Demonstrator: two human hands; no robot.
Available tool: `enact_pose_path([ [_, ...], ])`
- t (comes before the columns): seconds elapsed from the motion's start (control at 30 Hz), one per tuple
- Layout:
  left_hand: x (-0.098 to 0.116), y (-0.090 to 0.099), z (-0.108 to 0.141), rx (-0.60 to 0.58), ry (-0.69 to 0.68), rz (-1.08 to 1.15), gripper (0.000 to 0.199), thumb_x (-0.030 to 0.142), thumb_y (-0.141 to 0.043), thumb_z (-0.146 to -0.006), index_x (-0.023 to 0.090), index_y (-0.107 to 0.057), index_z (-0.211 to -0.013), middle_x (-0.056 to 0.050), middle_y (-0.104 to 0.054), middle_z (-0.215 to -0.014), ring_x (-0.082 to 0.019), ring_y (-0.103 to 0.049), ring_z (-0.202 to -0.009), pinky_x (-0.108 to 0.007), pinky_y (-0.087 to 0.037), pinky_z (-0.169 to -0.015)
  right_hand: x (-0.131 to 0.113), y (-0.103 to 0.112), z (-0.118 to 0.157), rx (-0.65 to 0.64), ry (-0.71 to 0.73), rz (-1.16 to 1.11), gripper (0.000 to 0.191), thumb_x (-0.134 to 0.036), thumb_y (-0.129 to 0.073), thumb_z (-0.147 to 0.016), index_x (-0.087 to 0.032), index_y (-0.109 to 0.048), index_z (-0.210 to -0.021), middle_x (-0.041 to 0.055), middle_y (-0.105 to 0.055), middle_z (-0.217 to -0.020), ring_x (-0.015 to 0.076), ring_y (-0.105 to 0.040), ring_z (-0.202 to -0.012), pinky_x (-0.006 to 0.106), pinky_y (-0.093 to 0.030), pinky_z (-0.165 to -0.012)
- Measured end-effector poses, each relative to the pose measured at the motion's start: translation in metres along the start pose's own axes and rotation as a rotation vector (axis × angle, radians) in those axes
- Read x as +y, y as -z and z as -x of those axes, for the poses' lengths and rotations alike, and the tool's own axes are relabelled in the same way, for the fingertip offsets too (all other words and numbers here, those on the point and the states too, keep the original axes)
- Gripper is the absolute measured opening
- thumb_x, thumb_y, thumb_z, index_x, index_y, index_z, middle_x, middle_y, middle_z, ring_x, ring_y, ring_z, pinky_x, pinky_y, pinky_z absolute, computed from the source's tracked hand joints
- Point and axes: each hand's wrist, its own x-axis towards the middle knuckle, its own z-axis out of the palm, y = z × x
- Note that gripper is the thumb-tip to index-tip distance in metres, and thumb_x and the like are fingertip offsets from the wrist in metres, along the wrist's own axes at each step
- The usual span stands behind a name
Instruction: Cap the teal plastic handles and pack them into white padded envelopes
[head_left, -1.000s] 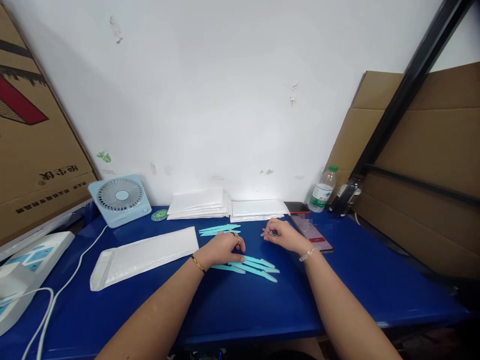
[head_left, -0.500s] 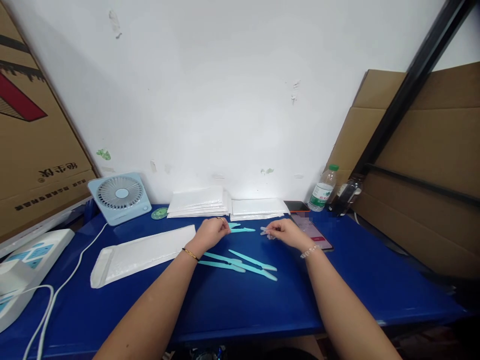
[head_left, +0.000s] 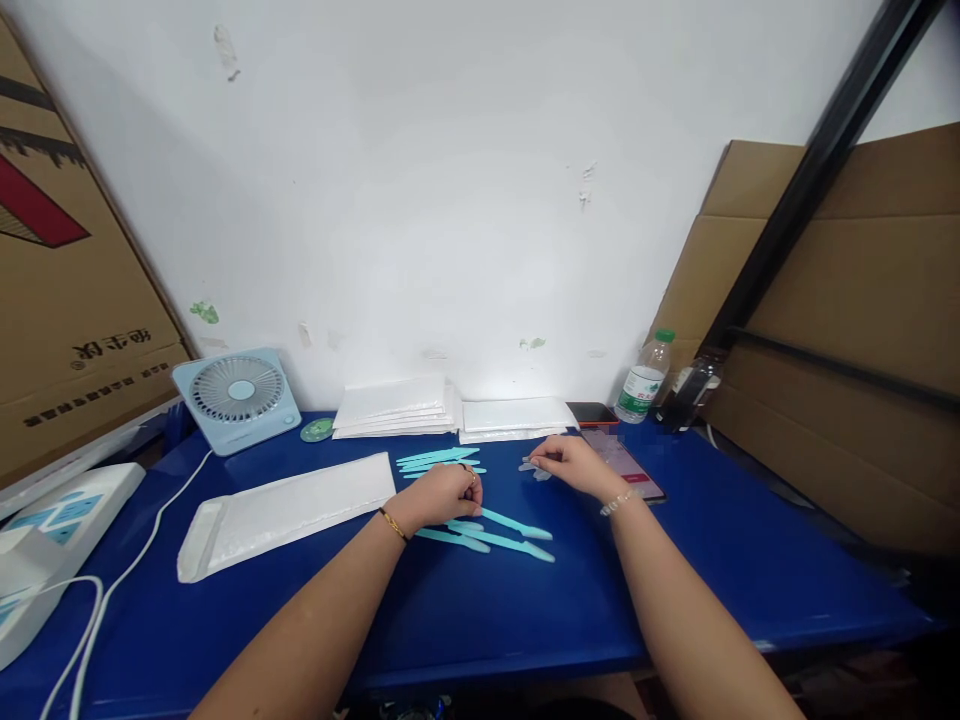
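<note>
My left hand [head_left: 450, 494] is closed at the handle end of a slim turquoise eyebrow razor [head_left: 517, 524] that lies on the table. Other turquoise razors with pale tips [head_left: 457, 541] lie under and beside the fingers, partly hidden by them. Just behind this hand is a row of similar razors [head_left: 431, 460], lying side by side. My right hand [head_left: 564, 460] is closed in a pinch over small translucent pieces [head_left: 540, 473], which look like plastic blade covers. Exactly how many of those pieces the fingertips hold is hidden.
A white padded envelope [head_left: 292, 510] lies on the blue table [head_left: 480, 620] at left. Stacks of white envelopes [head_left: 394, 408] stand against the wall. A light-blue fan [head_left: 240, 395] and power strip [head_left: 71, 530] are at left; phone [head_left: 630, 465] and bottles [head_left: 645, 380] at right.
My left hand has moved from the back row of razors toward me and right, onto the front razors. More of the back row now shows. My right hand has hardly moved.
</note>
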Motion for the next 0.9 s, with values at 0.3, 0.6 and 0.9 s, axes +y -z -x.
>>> enact_pose_path([
  [0.3,-0.023,0.010,-0.002,0.160,0.168,0.016,0.017,0.034,-0.051,-0.081,0.021,-0.061,-0.079,0.000,-0.064,-0.075,-0.015,-0.057,-0.067,-0.023,-0.036,-0.058,-0.013,-0.006,0.002,-0.205,0.026,-0.098,0.028,-0.041,-0.059,-0.079,-0.016,-0.070,-0.074,0.0034,-0.068,-0.068,0.0147,-0.059,-0.062,0.024,-0.044,-0.059],
  [0.6,-0.042,0.033,0.014,0.311,0.288,-0.036,0.027,0.043,-0.061,-0.073,0.021,-0.063,-0.089,-0.004,-0.065,-0.092,-0.020,-0.059,-0.086,-0.027,-0.042,-0.072,0.010,0.008,-0.003,0.112,-0.093,0.102,0.021,-0.034,-0.060,-0.076,-0.017,-0.071,-0.077,0.0054,-0.070,-0.071,0.0176,-0.061,-0.064,0.025,-0.043,-0.058],
  [0.9,0.002,0.010,0.009,-0.195,0.020,0.160,0.033,0.050,-0.072,-0.061,0.022,-0.068,-0.079,0.000,-0.061,-0.075,-0.014,-0.053,-0.067,-0.023,-0.035,-0.054,0.002,0.002,-0.001,0.079,-0.032,0.083,0.023,-0.035,-0.057,-0.079,-0.017,-0.071,-0.076,0.0044,-0.069,-0.069,0.0158,-0.060,-0.062,0.024,-0.042,-0.055],
])
